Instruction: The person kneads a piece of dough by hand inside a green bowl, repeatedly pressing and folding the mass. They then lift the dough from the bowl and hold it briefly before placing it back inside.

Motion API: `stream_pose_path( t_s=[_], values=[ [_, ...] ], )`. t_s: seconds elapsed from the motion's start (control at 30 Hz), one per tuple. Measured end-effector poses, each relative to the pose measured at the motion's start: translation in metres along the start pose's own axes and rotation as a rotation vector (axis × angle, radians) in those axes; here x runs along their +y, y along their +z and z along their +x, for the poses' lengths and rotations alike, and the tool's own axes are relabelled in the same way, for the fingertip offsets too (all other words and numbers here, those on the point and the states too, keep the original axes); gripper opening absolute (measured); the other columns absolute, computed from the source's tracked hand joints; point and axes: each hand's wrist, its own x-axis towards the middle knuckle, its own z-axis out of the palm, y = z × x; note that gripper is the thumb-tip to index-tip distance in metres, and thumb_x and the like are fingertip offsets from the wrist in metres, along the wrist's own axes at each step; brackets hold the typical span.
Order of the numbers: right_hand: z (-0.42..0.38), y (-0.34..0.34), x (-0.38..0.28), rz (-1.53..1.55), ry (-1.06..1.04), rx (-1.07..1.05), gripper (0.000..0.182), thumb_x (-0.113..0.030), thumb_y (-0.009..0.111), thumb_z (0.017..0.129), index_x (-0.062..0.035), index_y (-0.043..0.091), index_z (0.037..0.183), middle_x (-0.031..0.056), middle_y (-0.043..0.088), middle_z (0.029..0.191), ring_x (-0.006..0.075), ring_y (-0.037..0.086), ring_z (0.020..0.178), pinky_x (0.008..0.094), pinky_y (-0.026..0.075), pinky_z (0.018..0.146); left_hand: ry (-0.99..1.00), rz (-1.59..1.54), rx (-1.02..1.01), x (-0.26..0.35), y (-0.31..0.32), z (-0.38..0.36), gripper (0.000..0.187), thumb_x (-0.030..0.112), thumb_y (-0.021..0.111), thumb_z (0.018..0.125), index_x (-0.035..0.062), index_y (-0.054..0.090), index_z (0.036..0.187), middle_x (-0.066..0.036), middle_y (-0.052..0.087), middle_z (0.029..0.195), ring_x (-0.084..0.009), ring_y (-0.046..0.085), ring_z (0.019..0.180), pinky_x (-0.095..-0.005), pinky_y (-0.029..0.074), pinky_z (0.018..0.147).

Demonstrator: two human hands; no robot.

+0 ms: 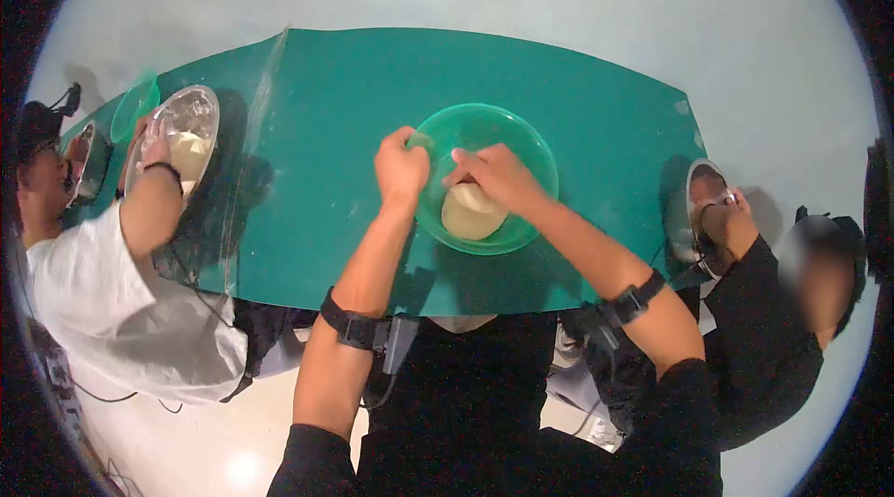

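Note:
A round green plastic bowl (521, 138) stands on the table in front of me, with a smooth pale lump of dough (473, 217) in its near part. My left hand (402, 166) is closed on the bowl's left rim. Inside the bowl, my right hand (498, 178) has its fingers curled against the top of the dough. The palm and some fingertips of that hand are hidden from above.
The green table (354, 78) has a curved far edge and clear film at its left. On the left, a person in a white sleeve works at a metal bowl (212, 124) with dough; another green bowl (136, 109) is beside it. A person on the right reaches into a metal bowl (690, 208).

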Motion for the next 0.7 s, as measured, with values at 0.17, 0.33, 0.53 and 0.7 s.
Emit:
stream_pose_path(
  t_s=[0.17,0.33,0.53,0.7],
  values=[
    [0.003,0.028,0.029,-0.583,-0.331,0.173,0.045,-0.045,0.061,0.099,-0.0031,0.072,0.109,0.0196,0.071,0.11,0.04,0.069,0.098,0.0538,0.056,0.086,0.025,-0.008,0.016,-0.007,0.01,-0.002,0.026,0.004,0.056,0.077,0.0043,0.074,0.095,-0.022,0.073,0.086,-0.0393,0.071,0.083,-0.0458,0.054,0.077],
    [-0.029,0.052,0.002,-0.643,-0.301,0.204,0.042,-0.042,0.061,0.098,-0.0017,0.07,0.104,0.0203,0.069,0.107,0.0419,0.069,0.098,0.0542,0.057,0.085,0.048,-0.002,-0.034,-0.009,-0.005,-0.008,0.028,0.002,0.054,0.077,0.0037,0.074,0.096,-0.021,0.073,0.084,-0.0368,0.072,0.078,-0.0446,0.055,0.074],
    [0.026,0.059,-0.004,-0.832,-0.294,0.179,0.034,-0.037,0.059,0.099,-0.0049,0.07,0.104,0.0174,0.071,0.093,0.0389,0.071,0.088,0.0518,0.057,0.079,0.002,-0.118,-0.053,-0.003,-0.015,-0.003,0.025,0.001,0.054,0.078,0.003,0.072,0.095,-0.019,0.067,0.071,-0.0279,0.069,0.065,-0.0429,0.052,0.066],
    [0.047,0.036,-0.009,-0.907,-0.372,0.193,0.028,-0.033,0.056,0.099,-0.0079,0.07,0.098,0.0145,0.072,0.087,0.0345,0.073,0.085,0.0514,0.057,0.079,0.09,-0.066,-0.012,-0.003,-0.008,0.002,0.014,0.003,0.061,0.082,0.0029,0.071,0.093,-0.015,0.066,0.066,-0.0266,0.065,0.06,-0.0418,0.051,0.062]
  ],
)
